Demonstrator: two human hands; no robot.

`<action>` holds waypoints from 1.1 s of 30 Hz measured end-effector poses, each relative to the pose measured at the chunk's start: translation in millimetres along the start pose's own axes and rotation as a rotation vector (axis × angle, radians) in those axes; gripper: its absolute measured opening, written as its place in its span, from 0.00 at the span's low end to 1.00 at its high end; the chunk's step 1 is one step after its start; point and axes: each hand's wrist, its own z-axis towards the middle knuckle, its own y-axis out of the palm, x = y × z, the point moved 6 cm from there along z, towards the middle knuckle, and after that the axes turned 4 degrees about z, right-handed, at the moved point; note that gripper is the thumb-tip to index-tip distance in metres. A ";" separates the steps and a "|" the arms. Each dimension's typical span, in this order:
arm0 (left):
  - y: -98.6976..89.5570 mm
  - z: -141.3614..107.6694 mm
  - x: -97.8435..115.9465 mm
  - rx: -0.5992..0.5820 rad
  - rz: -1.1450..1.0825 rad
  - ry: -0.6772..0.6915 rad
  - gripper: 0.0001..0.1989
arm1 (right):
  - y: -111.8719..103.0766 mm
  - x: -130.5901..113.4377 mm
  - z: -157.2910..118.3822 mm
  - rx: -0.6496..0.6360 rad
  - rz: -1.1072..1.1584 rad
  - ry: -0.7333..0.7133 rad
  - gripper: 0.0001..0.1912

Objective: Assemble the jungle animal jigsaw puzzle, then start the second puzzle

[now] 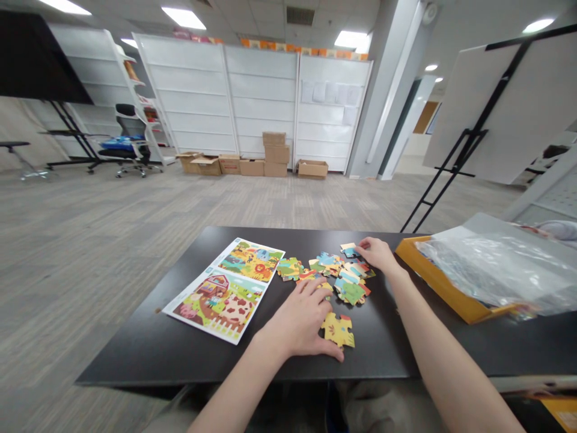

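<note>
My left hand (301,320) rests over the near left part of the puzzle pieces, its fingers apart and the thumb on the table beside a yellow piece (339,330). At the back of the pile, my right hand (375,252) has its fingertips closed on the edge of a blue and cream piece (348,249). Several loose pieces lie between the hands, among them a green one (352,291) and another green one (290,268) at the left. A printed picture sheet (225,288) with farm and animal scenes lies flat left of the pile.
The black table (148,349) carries a yellow box (444,288) with clear plastic wrapping (487,258) at the right. Beyond its far edge stand an easel-like board (500,114), cardboard boxes (274,155), white shelving (193,96) and an office chair (128,147).
</note>
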 end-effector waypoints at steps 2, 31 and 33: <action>-0.4 0.4 -0.8 0.000 -0.003 -0.002 0.36 | -5.3 -5.7 -1.7 0.020 -0.046 -0.039 0.12; -9.1 15.8 -22.4 -0.018 0.138 -0.300 0.16 | -43.1 36.9 -2.7 -0.116 0.003 0.121 0.08; -6.0 17.1 -29.4 -0.027 0.147 -0.338 0.18 | -44.8 50.5 -2.1 -0.086 -0.099 0.197 0.07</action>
